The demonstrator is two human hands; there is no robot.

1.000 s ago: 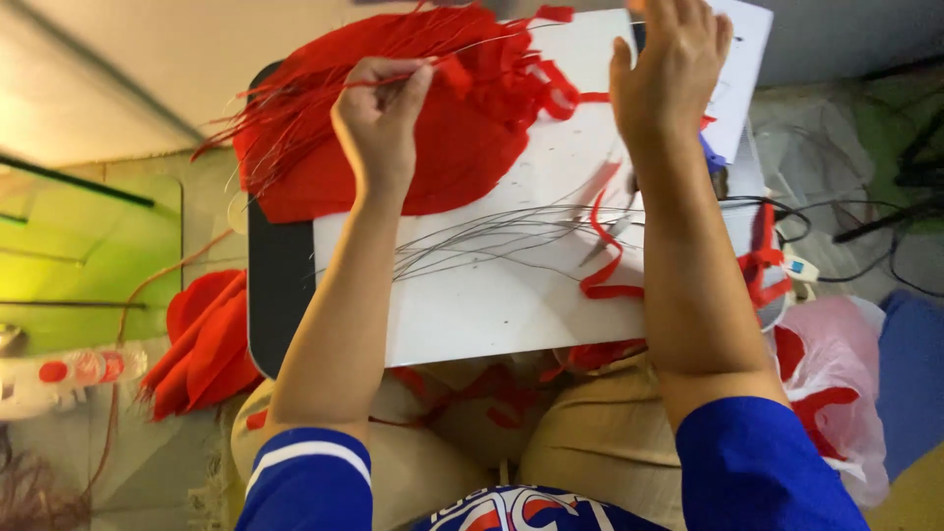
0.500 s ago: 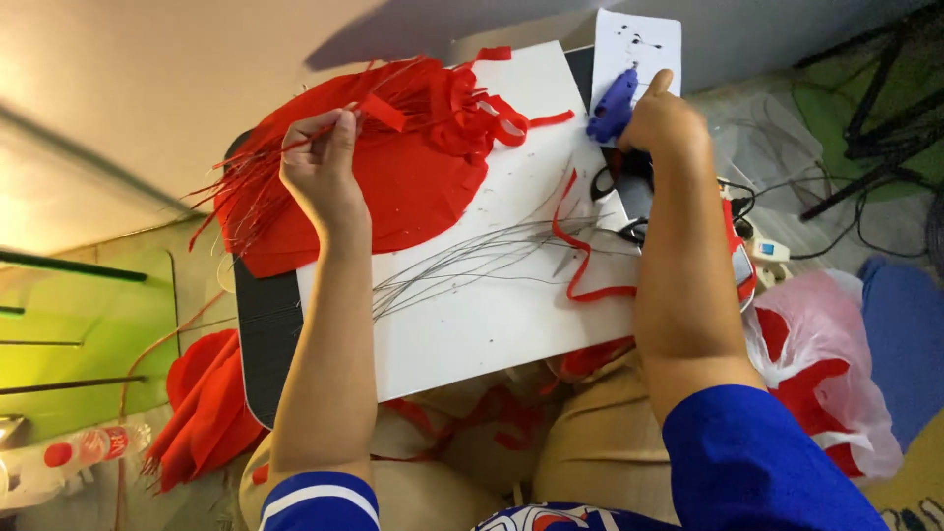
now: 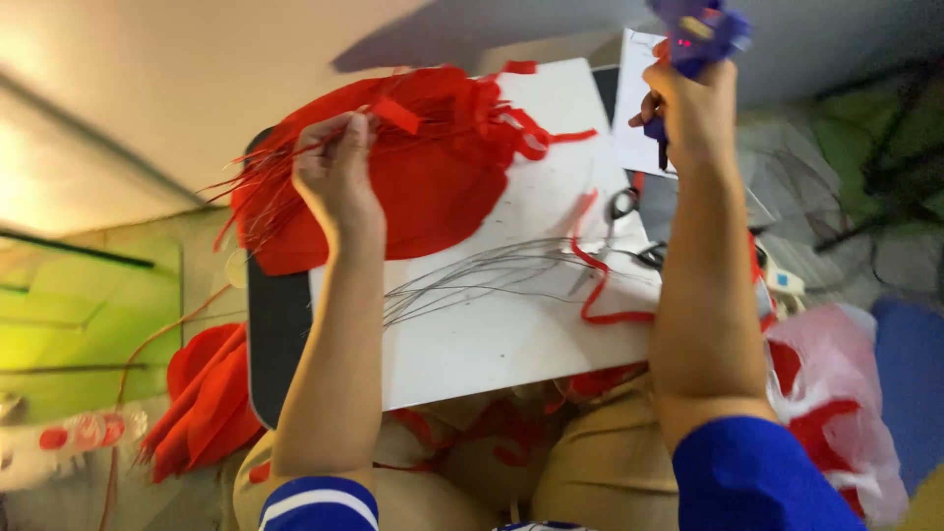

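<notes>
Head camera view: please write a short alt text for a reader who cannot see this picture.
Seen from above, a person's left hand pinches thin red strips over a pile of red fabric on a white board, while the right hand lifts a purple tool. Thin grey wires lie across the board.

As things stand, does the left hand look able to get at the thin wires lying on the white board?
Probably yes: the wires lie uncovered on the white board just beside the left forearm, but the left hand is pinching red strips.
</notes>
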